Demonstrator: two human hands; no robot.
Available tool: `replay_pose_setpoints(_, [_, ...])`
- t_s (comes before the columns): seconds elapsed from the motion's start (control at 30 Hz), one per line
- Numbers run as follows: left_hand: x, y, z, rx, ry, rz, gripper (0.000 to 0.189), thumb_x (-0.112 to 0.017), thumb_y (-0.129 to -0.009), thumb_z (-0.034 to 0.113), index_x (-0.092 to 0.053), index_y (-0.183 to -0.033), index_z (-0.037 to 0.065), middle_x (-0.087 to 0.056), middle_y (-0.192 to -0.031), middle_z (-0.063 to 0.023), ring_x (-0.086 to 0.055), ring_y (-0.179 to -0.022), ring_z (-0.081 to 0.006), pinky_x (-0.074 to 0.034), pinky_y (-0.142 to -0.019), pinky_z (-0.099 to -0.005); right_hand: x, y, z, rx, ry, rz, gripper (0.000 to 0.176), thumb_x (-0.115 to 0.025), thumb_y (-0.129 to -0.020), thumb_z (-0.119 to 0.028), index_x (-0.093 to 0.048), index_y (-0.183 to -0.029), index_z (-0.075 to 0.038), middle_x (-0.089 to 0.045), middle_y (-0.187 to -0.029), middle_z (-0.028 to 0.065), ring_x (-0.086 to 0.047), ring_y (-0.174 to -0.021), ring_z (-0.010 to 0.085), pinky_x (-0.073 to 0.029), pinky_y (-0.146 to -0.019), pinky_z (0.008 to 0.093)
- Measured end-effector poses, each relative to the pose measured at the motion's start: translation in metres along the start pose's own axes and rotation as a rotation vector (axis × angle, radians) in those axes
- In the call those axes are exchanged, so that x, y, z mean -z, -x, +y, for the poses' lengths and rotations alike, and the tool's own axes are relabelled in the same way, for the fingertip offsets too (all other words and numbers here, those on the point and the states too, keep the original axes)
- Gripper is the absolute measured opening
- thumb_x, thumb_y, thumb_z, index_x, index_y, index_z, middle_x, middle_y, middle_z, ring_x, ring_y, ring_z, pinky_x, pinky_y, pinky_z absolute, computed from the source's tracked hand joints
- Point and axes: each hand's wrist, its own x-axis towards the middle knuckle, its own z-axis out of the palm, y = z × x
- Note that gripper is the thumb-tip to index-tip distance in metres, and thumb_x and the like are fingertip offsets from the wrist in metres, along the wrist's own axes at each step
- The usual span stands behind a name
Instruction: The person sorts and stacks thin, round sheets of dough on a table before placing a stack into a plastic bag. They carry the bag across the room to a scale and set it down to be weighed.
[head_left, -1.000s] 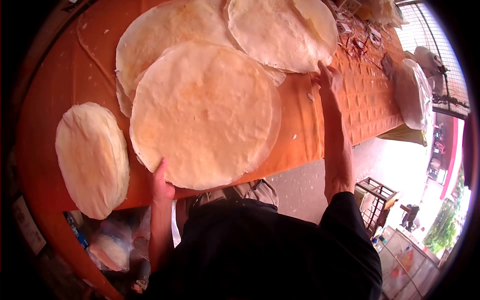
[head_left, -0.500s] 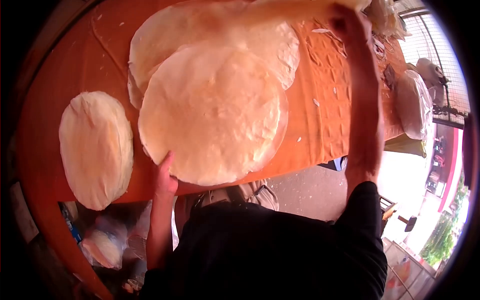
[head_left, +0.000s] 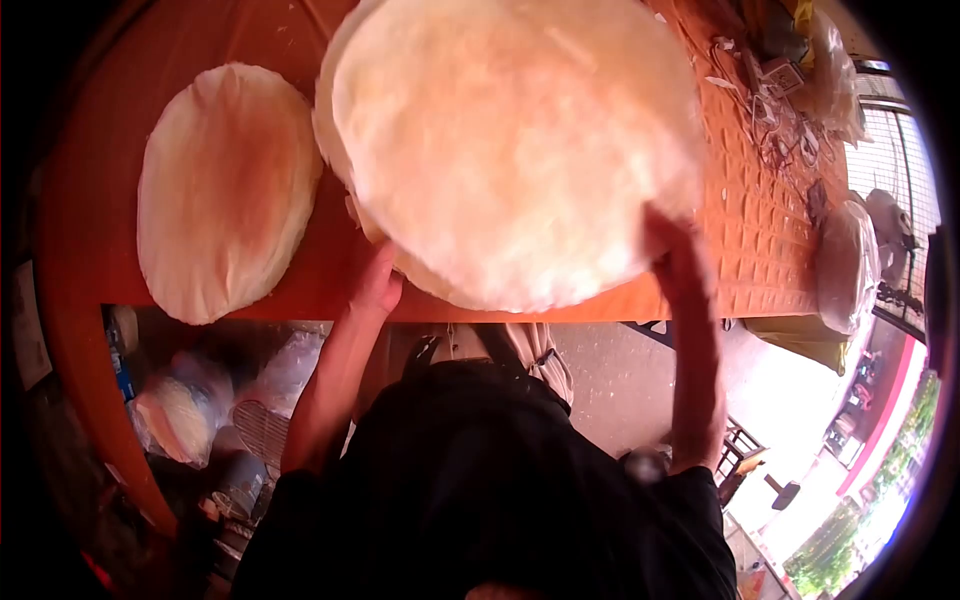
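Head view, looking down along both arms.

- Large pale round sheet [head_left: 510, 150] is filling the upper centre of the view, seemingly tilted up off the pile [head_left: 335, 130] of like sheets, whose rim is showing at the sheet's 9 o'clock edge. Blur is making the tilt hard to judge.
- Right hand [head_left: 675, 255] is gripping the sheet's rim at about 4 o'clock. The fingers appear to be closing on the edge, with the fingertips hidden behind it. From this hand the sheet is spreading toward 11 o'clock.
- Left hand [head_left: 375, 280] is pressing against the near rim of the pile at about 7 o'clock. Its fingers are reaching under the overhanging sheet, so I cannot tell whether they are pinching or only resting.
- The sheet is round, with no long axis. The two hands are bracketing its near edge, and the right one is carrying it.
- Smaller stack [head_left: 225, 190] is lying at 9 o'clock, just apart from the pile, on the orange surface [head_left: 760, 230].
- Tied bag [head_left: 845, 265] is sitting at 3 o'clock, and cables [head_left: 775, 110] are lying at 2 o'clock.
- Wrapped bundles [head_left: 175, 415] are sitting below the surface at 8 o'clock.
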Motion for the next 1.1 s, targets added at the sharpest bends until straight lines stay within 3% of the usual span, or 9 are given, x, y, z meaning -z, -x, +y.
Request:
replay_pose_setpoints(0.07, [0.018, -0.004, -0.007, 0.016, 0.014, -0.115, 0.063, -0.066, -0.087, 0.018, -0.034, -0.14, 0.009, -0.045, -0.137, -0.0039, -0.046, -0.123, -0.0192, -0.042, -0.101, -0.0367, 0.012, -0.01, 0.063, -0.185, 0.136, -0.031, 0.01, -0.065, -0.083, -0.011, -0.063, -0.089, -0.002, -0.062, -0.071, 0.002, -0.059, -0.058, 0.0123, -0.046, -0.048, 0.0265])
replay_pose_setpoints(0.27, [-0.004, 0.007, 0.015, 0.001, 0.143, -0.141, 0.058, -0.046, -0.095, 0.042, -0.035, -0.141, 0.009, -0.044, -0.14, -0.0058, -0.044, -0.125, -0.0237, -0.039, -0.102, -0.0417, 0.006, 0.008, 0.068, 0.126, 0.64, 0.208, 0.032, -0.072, -0.078, -0.02, -0.06, -0.094, 0.006, -0.061, -0.063, 0.0058, -0.055, -0.05, 0.0133, -0.044, -0.045, 0.0294])
replay_pose_setpoints(0.37, [-0.023, 0.022, 0.026, -0.022, 0.273, -0.134, 0.063, -0.04, -0.093, 0.051, -0.033, -0.142, 0.011, -0.041, -0.141, -0.0038, -0.039, -0.129, -0.024, -0.034, -0.105, -0.0424, -0.011, 0.025, 0.061, 0.611, 1.154, 0.457, 0.063, -0.081, -0.069, -0.026, -0.053, -0.119, 0.001, -0.063, -0.097, 0.0153, -0.062, -0.08, 0.0236, -0.05, -0.065, 0.0312])
replay_pose_setpoints(0.5, [-0.043, 0.035, 0.035, -0.035, 0.376, -0.179, 0.062, -0.039, -0.095, 0.051, -0.035, -0.141, 0.01, -0.041, -0.141, -0.0077, -0.039, -0.129, -0.0257, -0.032, -0.106, -0.0428, -0.109, 0.085, 0.069, 0.885, 1.384, -0.309, 0.086, -0.08, -0.065, -0.04, -0.043, -0.132, -0.002, -0.047, -0.124, 0.0262, -0.048, -0.114, 0.041, -0.043, -0.089, 0.0498])
replay_pose_setpoints(0.57, [-0.053, 0.04, 0.043, -0.035, 0.411, -0.243, 0.064, -0.039, -0.094, 0.052, -0.034, -0.142, 0.01, -0.04, -0.142, -0.0082, -0.039, -0.129, -0.0264, -0.032, -0.106, -0.0429, -0.129, 0.079, 0.099, 0.86, 1.485, -0.321, 0.09, -0.077, -0.064, -0.043, -0.039, -0.135, -0.002, -0.044, -0.126, 0.028, -0.043, -0.118, 0.0442, -0.041, -0.089, 0.0528])
replay_pose_setpoints(0.6, [-0.057, 0.04, 0.043, -0.05, 0.378, -0.19, 0.066, -0.039, -0.094, 0.053, -0.033, -0.142, 0.009, -0.041, -0.142, -0.0084, -0.038, -0.129, -0.0272, -0.032, -0.106, -0.0425, -0.136, 0.066, 0.108, 0.954, 1.518, -0.217, 0.062, -0.063, -0.075, -0.02, -0.041, -0.127, 0.004, -0.041, -0.124, 0.0314, -0.042, -0.115, 0.0448, -0.043, -0.085, 0.0507])
replay_pose_setpoints(0.73, [-0.05, 0.028, 0.04, 0.029, 0.342, -0.25, 0.063, -0.047, -0.093, 0.048, -0.037, -0.139, 0.006, -0.047, -0.135, -0.0086, -0.045, -0.122, -0.0257, -0.038, -0.102, -0.0403, -0.148, 0.045, 0.101, 0.879, 1.544, -0.23, 0.043, -0.052, -0.074, -0.003, -0.045, -0.114, 0.011, -0.049, -0.105, 0.0303, -0.052, -0.096, 0.0387, -0.048, -0.067, 0.0422])
replay_pose_setpoints(0.9, [-0.057, 0.021, 0.042, 0.043, 0.021, -0.104, 0.052, -0.056, -0.091, 0.036, -0.045, -0.132, 0.005, -0.055, -0.126, -0.0068, -0.053, -0.114, -0.0226, -0.042, -0.097, -0.0374, -0.152, 0.041, 0.098, 0.933, 1.653, -0.253, 0.028, -0.054, -0.073, -0.003, -0.048, -0.097, 0.009, -0.053, -0.085, 0.0236, -0.056, -0.076, 0.0324, -0.047, -0.055, 0.0375])
replay_pose_setpoints(1.1, [-0.054, 0.019, 0.037, 0.027, 0.204, -0.171, 0.049, -0.051, -0.093, 0.035, -0.045, -0.132, 0.005, -0.055, -0.126, -0.0085, -0.052, -0.115, -0.0235, -0.041, -0.098, -0.0389, -0.147, 0.044, 0.092, 0.97, 1.663, -0.319, 0.026, -0.057, -0.068, -0.003, -0.048, -0.091, 0.005, -0.051, -0.073, 0.0176, -0.055, -0.067, 0.0294, -0.047, -0.052, 0.0352])
